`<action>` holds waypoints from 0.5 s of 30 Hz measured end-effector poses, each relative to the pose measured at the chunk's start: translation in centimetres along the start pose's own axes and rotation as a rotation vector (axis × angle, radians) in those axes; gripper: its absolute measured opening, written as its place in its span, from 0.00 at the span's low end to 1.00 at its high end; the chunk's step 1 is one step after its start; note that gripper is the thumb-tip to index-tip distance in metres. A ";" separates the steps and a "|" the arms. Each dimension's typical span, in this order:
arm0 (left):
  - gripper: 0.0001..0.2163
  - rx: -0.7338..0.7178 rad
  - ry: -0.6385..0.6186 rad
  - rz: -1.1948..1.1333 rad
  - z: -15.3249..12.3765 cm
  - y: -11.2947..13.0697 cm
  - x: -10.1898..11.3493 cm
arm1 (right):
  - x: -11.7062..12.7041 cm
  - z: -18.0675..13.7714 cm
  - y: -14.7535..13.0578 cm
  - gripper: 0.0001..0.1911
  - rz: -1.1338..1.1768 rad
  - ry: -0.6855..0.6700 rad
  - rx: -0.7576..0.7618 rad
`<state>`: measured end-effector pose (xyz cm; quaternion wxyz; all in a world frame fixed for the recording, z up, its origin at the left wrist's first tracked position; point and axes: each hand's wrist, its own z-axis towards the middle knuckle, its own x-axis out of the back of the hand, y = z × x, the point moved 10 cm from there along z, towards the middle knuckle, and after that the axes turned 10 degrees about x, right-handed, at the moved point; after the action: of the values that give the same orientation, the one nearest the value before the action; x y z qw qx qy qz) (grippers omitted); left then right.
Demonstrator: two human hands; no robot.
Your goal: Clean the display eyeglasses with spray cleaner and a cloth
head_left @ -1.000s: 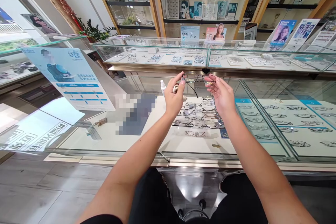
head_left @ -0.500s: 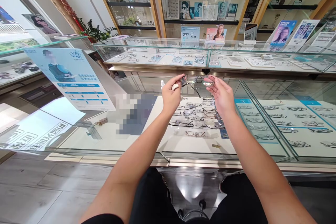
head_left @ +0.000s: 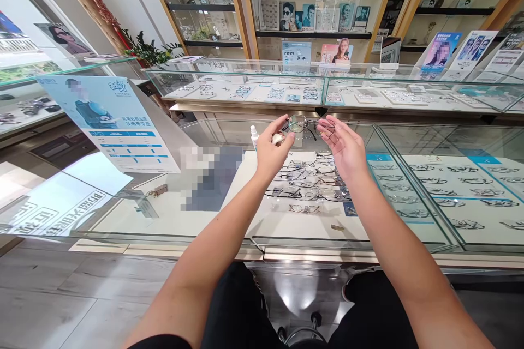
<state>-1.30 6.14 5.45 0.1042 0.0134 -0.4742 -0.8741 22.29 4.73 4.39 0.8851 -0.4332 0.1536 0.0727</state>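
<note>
A thin dark-framed pair of glasses (head_left: 308, 125) is held up over the glass counter between both hands. My left hand (head_left: 272, 150) pinches its left end with thumb and forefinger, and a small white object (head_left: 277, 138) is tucked in its curled fingers. My right hand (head_left: 346, 147) holds the right lens end with its fingertips, palm turned up. The temples look folded in behind the lenses. A small white spray bottle (head_left: 254, 136) stands on the counter just left of my left hand.
Under the glass counter top (head_left: 409, 240) lie several rows of glasses (head_left: 307, 185) on white trays. A slanted blue-and-white poster stand (head_left: 118, 125) is at the left. Another glass showcase (head_left: 245, 87) and wooden wall shelves (head_left: 315, 5) stand behind.
The temple that hung open below the frame has folded in. Both hands stayed almost in place, shifting the glasses only slightly.
</note>
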 end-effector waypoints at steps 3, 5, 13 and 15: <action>0.30 -0.030 -0.006 0.022 -0.2 0.4 -0.3 | -0.3 -0.1 -0.4 0.20 -0.027 -0.012 0.021; 0.33 -0.031 -0.004 0.017 -0.3 0.4 -0.4 | -0.5 -0.1 -0.5 0.21 -0.031 -0.033 0.025; 0.32 -0.021 0.051 -0.015 -0.5 0.7 0.1 | -1.1 -0.5 -0.2 0.18 0.000 -0.069 -0.008; 0.31 -0.040 0.046 -0.013 -0.6 1.1 0.1 | -0.8 -0.5 -0.2 0.16 -0.002 -0.044 -0.017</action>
<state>-1.14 5.08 6.05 0.1096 0.0346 -0.4539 -0.8836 21.44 4.24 4.52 0.8846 -0.4392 0.1332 0.0827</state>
